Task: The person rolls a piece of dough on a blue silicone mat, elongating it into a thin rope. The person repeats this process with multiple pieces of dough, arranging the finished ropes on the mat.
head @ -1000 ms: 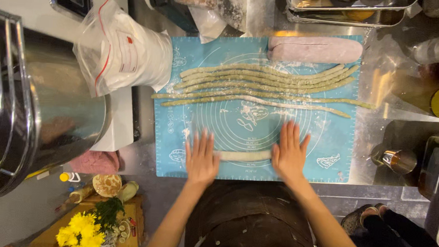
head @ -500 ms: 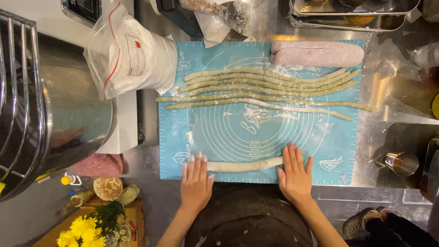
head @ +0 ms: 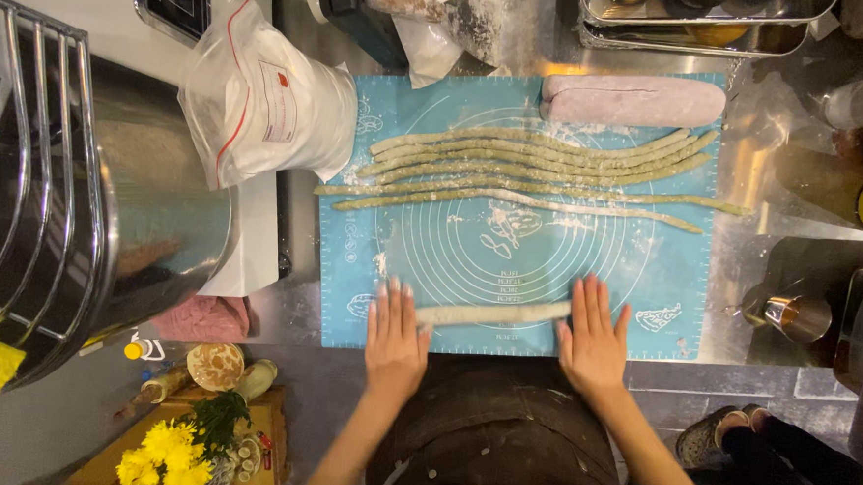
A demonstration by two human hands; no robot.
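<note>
Steel surface (head: 788, 207) carries a blue silicone baking mat (head: 646, 273), where long thin greenish dough ropes (head: 534, 169) lie below a pale pink dough log (head: 632, 99). Left hand (head: 394, 337) and right hand (head: 592, 338), fingers flat and apart, press the ends of a short pale dough roll (head: 492, 314) at the mat's near edge.

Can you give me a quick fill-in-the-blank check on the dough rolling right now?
1. The left hand and right hand lie flat on the two ends of a dough ____.
2. That piece lies on a ____ silicone mat.
3. The finished dough ropes lie across the mat on its ____ half, away from the person.
4. The pale pink dough log sits at the mat's far ____ corner.

Missing words: rope; blue; far; right
</note>
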